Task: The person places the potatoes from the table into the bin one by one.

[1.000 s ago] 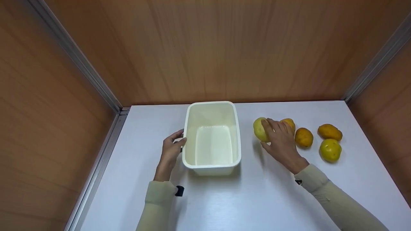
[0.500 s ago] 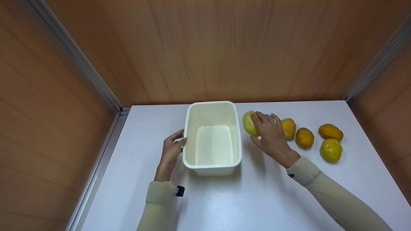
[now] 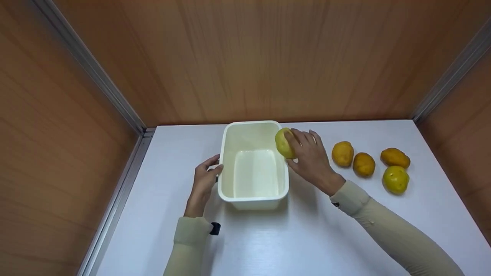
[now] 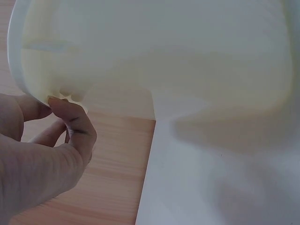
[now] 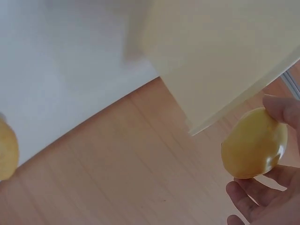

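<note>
A deep cream-white plastic tub (image 3: 253,199) stands in the middle of the white table, and its inside shows bare. At its left side my left hand (image 3: 204,177) pinches the rim between thumb and fingers; the left wrist view shows the fingertips (image 4: 70,108) at the tub's edge. My right hand (image 3: 311,156) holds a smooth yellow-green fruit (image 3: 284,143), mango-like in shape, over the tub's right rim. From the right wrist view, thumb and fingers grip this fruit (image 5: 253,145) from both sides, above the level of the rim.
To the right on the table (image 3: 253,245) lie two yellow-orange oval fruits (image 3: 342,154) side by side. Farther right, another yellow-orange fruit (image 3: 394,157) lies behind a round yellow-green one (image 3: 395,179). Wooden panels (image 3: 268,61) enclose the table at the back and sides.
My right hand has carried the yellow-green fruit leftward and up, from beside the yellow-orange fruits to the tub's right rim. The left hand and the tub have stayed put.
</note>
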A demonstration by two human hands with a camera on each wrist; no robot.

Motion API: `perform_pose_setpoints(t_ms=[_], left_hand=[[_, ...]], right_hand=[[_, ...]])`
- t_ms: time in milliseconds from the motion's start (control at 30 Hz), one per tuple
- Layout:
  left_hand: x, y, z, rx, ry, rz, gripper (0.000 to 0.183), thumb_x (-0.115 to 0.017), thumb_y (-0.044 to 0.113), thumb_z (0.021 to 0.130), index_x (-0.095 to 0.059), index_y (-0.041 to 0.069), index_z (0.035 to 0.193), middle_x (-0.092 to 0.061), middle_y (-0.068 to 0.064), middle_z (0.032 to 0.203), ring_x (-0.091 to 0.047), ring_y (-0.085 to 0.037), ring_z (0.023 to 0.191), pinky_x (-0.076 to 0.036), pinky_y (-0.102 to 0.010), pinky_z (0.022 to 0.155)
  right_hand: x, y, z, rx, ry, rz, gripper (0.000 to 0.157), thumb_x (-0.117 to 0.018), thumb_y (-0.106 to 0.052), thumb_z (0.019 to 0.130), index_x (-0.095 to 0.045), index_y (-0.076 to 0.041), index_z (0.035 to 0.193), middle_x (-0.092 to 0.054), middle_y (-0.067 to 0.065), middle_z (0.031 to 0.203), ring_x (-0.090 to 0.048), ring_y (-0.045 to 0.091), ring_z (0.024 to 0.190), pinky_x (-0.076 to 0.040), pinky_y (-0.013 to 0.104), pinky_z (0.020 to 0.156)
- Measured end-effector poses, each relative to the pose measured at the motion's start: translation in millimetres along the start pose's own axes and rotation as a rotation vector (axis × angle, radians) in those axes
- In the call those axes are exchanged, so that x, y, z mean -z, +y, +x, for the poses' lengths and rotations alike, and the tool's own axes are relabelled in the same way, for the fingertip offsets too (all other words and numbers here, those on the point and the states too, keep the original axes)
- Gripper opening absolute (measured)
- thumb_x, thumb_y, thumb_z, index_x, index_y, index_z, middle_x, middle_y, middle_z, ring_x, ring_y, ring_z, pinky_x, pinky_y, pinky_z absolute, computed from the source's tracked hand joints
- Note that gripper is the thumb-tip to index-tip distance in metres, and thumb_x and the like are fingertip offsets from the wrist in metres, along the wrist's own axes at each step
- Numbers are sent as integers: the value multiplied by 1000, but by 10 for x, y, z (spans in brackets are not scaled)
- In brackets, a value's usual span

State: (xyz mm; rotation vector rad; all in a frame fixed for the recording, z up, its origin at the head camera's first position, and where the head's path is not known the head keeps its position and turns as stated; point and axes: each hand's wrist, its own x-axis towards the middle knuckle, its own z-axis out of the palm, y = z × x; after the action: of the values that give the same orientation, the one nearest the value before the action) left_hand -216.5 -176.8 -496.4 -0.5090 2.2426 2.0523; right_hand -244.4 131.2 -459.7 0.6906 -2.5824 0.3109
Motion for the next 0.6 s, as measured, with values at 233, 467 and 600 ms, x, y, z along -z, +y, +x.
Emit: perform_pose_setpoints(t_ms=[233, 467, 600], left_hand=[[3, 6, -13, -9, 3, 18, 38, -59, 12, 88, -55, 12, 126, -52, -6, 114, -57, -23, 94, -53, -32, 75], [-5, -4, -12, -24, 6, 6, 38, -60, 11, 88, -56, 10, 125, -53, -7, 114, -58, -23, 93, -53, -33, 74], [-6, 2, -15, -25, 9, 8, 37, -60, 11, 88, -56, 10, 125, -53, -8, 113, -58, -23, 93, -53, -32, 74]], right_hand=[[-24, -132, 153, 32, -13, 1, 81, -78, -33, 70, -39, -13, 138, -44, 11, 133, -43, 30, 116, -23, 48, 105], [-37, -256, 282, 23, -60, -8, 81, -77, -35, 71, -38, -14, 138, -43, 10, 133, -42, 29, 117, -22, 47, 106], [-43, -315, 348, 19, -82, -16, 80, -77, -36, 72, -37, -15, 138, -43, 9, 132, -42, 28, 117, -22, 48, 107]])
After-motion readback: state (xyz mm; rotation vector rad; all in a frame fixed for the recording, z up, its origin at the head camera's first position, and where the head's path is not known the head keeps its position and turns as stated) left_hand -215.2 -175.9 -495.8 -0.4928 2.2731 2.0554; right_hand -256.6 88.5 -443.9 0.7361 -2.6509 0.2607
